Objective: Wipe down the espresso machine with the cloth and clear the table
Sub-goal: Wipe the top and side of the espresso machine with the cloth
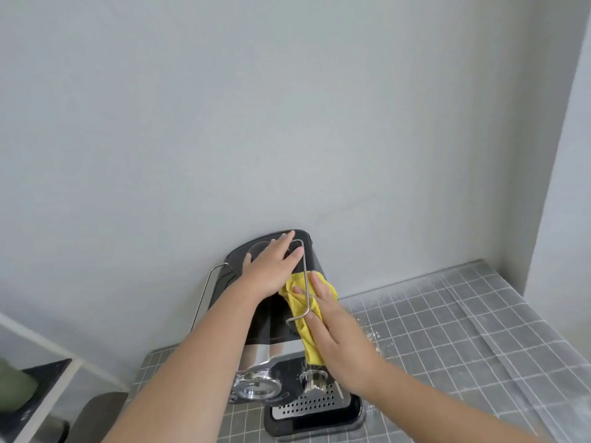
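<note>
The black and chrome espresso machine (271, 327) stands against the grey wall, seen from above, with a perforated drip tray at its front. My left hand (271, 266) lies flat on the machine's top, fingers spread, holding nothing. My right hand (335, 334) presses the yellow cloth (303, 311) against the machine's top right side, fingers extended over the cloth. A thin metal rail runs across the cloth and the top edge. Part of the cloth is hidden under my right hand.
The machine sits on a grey gridded mat (463, 330) covered by a clear sheet, with pale crumbs or powder scattered to its right. A white shelf unit (41, 372) stands at the lower left. A wall corner closes the right side.
</note>
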`<control>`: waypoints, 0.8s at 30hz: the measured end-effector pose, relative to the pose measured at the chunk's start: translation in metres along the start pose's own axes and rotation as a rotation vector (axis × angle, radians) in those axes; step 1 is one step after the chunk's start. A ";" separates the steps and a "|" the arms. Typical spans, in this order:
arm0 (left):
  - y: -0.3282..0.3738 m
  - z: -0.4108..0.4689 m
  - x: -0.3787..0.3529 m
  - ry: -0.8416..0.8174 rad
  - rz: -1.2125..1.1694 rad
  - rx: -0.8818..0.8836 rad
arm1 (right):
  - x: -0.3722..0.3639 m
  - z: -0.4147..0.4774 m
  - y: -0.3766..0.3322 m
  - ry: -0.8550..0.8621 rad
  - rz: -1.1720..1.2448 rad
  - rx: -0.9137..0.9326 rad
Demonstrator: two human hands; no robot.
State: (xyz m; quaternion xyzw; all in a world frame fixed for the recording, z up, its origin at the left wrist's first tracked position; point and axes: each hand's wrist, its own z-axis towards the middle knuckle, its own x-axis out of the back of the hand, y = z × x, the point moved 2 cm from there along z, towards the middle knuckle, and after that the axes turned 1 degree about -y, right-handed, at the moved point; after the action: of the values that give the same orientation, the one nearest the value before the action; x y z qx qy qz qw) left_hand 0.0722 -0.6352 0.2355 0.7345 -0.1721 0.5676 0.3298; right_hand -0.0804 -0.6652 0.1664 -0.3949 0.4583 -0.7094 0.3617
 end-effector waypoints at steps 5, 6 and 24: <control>-0.004 0.004 -0.009 0.079 0.089 -0.003 | 0.006 -0.044 0.007 0.314 0.233 -0.042; -0.004 0.005 -0.009 0.085 0.080 -0.001 | 0.016 -0.042 0.008 0.427 0.291 -0.094; 0.014 0.009 -0.015 0.116 0.035 0.002 | -0.030 -0.024 0.031 0.175 0.423 -0.177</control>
State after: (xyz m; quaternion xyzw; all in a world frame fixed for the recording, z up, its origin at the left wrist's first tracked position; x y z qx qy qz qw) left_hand 0.0649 -0.6534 0.2240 0.6975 -0.1648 0.6152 0.3286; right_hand -0.0838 -0.6402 0.1239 -0.2574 0.6209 -0.6063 0.4251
